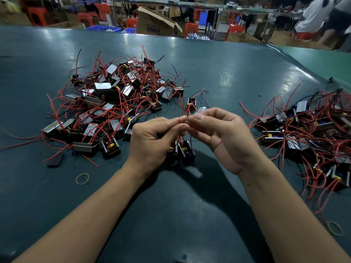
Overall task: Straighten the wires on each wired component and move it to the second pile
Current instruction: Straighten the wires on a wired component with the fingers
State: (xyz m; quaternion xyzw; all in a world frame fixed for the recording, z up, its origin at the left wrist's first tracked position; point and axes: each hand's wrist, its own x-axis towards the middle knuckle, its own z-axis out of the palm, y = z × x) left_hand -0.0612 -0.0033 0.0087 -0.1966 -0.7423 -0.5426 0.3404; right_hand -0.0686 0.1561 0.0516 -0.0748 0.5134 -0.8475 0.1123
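Note:
A black boxy component (187, 151) with red wires hangs below my hands over the middle of the green table (228, 73). My left hand (152, 143) pinches its red wires near their tips. Facing it, my right hand (222, 135) pinches the same wire ends between thumb and forefinger. The two hands almost touch at the fingertips. A large tangled pile of components (114, 99) lies to the left and behind. On the right lies a second pile (311, 133). One loose component (191, 104) sits just beyond my hands.
Two yellow rubber bands lie on the table, one at the near left (82, 178) and one at the near right (335, 228). A small black piece (56, 160) lies by the left pile. Cardboard boxes (155, 21), red stools and a seated person (319, 16) are beyond the table's far edge.

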